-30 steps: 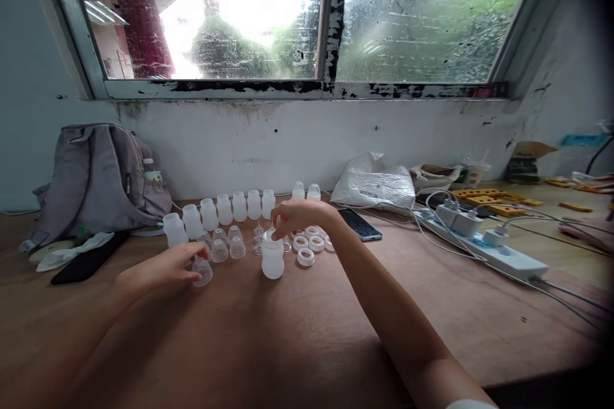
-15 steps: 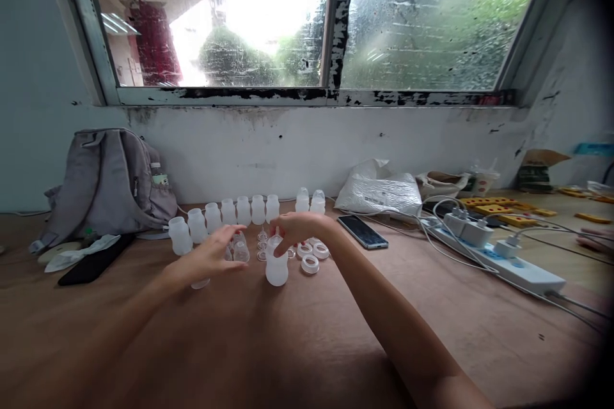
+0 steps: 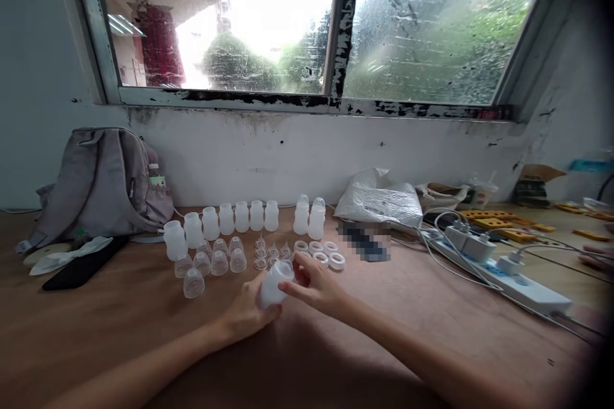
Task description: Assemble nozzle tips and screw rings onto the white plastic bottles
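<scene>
Bottle tilted, front-left of rings. Left hand has fingers clamped round it; right hand fingers at its rim, can't tell if gripping. Risk: loose left grip could drop it; right knuckles straying back could scatter rings.

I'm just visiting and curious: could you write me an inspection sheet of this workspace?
Surface: brown tabletop.
Job's things: one tilted bottle in hand; a row of open bottles, two covered bottles, clear domed covers, small clear pieces, white rings.
Clutter: gray backpack, white tissue on a flat black object, silvery package.
Grippers: none; bare hands. Left hand holds the tilted bottle; right hand is at its neck, grip unclear.
Cables: several around the white power strip, at right.
Surroundings: wall with stains; window frame with peeling paint.
</scene>
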`<control>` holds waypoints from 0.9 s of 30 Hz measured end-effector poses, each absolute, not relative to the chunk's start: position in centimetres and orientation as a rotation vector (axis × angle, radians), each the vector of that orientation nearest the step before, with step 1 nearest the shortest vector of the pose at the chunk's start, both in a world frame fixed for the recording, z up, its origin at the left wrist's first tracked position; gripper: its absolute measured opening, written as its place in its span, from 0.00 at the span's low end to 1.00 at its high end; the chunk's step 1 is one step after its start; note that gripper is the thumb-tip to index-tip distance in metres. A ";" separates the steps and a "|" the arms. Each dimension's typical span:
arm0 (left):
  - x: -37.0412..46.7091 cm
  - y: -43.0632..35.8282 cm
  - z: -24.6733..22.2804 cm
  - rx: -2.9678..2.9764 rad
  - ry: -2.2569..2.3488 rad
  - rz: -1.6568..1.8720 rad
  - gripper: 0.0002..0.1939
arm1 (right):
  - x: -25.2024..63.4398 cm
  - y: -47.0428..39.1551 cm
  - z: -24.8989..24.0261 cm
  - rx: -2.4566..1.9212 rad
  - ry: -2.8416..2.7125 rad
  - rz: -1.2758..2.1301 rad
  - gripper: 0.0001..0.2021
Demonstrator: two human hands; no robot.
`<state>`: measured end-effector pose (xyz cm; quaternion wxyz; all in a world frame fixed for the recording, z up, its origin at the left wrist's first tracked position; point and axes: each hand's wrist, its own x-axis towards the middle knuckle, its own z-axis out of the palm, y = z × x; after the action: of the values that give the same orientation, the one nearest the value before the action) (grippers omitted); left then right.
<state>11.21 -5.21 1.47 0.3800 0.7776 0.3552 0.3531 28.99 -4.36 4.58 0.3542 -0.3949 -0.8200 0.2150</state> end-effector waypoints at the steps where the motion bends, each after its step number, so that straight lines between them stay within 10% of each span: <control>1: 11.1 -5.6 1.8 1.991 0.904 0.879 0.15 | 28.9 -4.7 4.3 -1.019 -2.084 0.627 0.15; 15: 8.9 -7.1 2.3 1.285 0.624 0.427 0.10 | 27.0 -7.6 3.9 -0.882 -1.679 1.361 0.16; 27: 10.5 -10.0 5.5 1.642 0.796 0.669 0.07 | 26.2 -8.4 5.4 -0.995 -1.732 0.991 0.15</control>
<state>10.52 -10.05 5.51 0.5639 0.6976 0.3383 0.2845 26.25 -8.37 5.43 0.4405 -0.4006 -0.6974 0.3990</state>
